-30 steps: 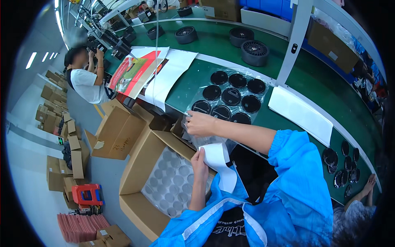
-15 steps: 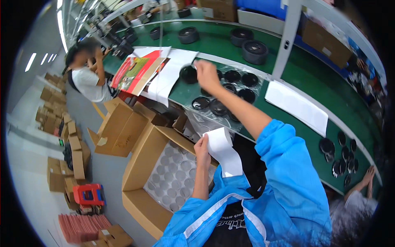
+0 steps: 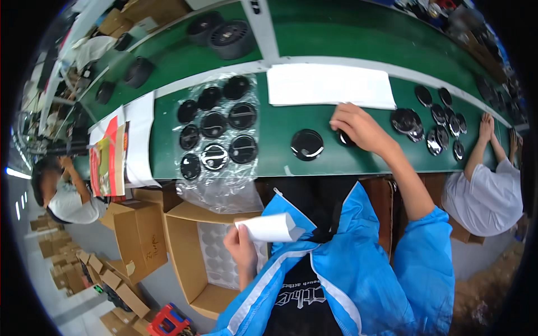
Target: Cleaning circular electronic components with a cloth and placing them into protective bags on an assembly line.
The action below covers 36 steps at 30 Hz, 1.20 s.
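In my left hand [image 3: 241,246] is a curled strip of white paper [image 3: 269,228], part of a roll, pinched between thumb and fingers above my lap. My right hand [image 3: 358,127] reaches over the green table, its fingers closed on the edge of a glossy black round disc [image 3: 346,139] partly hidden under them. Just left of it another black disc [image 3: 307,144] lies by itself. Further left, several similar discs [image 3: 213,125] sit in rows on a clear plastic sheet [image 3: 224,193] that hangs over the table's front edge.
White sheets [image 3: 330,85] lie behind my right hand. More black discs [image 3: 438,115] are scattered at right, near a co-worker's hands [image 3: 486,127]. An opened carton [image 3: 185,252] with a round-celled liner stands below the table. Another person [image 3: 70,193] is at far left.
My view has turned to the right. My right hand has moved from beside the plastic sheet to a disc further right. My left hand still holds the white paper.
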Motion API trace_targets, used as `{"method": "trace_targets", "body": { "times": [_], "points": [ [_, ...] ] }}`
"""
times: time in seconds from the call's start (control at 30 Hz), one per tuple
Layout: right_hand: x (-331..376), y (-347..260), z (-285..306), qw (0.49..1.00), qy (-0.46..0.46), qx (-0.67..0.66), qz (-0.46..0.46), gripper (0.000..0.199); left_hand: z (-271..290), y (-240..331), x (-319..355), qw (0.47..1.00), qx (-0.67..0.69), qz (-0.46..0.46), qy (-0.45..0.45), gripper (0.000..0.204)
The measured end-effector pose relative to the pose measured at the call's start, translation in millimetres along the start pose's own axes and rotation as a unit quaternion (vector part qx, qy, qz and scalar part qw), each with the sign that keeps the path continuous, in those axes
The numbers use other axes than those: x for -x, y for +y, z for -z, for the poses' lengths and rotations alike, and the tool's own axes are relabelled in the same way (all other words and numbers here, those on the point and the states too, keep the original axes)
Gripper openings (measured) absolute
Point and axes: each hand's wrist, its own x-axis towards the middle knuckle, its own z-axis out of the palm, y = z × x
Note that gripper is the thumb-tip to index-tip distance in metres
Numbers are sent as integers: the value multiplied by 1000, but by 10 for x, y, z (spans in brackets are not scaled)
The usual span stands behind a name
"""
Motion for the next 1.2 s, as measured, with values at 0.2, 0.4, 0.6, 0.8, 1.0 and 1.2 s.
{"method": "trace_targets", "body": {
  "times": [0.2,0.4,0.6,0.8,1.0,1.2],
  "points": [
    [340,-140,-147,985,171,19,21,47,-616,473,-401,997,-41,-49,-33,31],
    [577,-263,-291,988,130,9,-79,80,-1001,606,-491,999,28,-23,39,33],
    [550,-202,-384,984,169,7,-58,83,-1303,828,-582,991,25,-17,131,33],
    [728,-589,-153,946,211,-241,-50,76,-1653,1022,-686,990,-89,-50,100,30],
    [565,-1200,-94,845,157,-499,-112,72,-1936,1234,-701,997,-35,-60,-33,26],
    [577,-1298,273,927,368,-70,19,63,-1771,1345,-561,925,-204,-284,-149,24]
  ]
}}
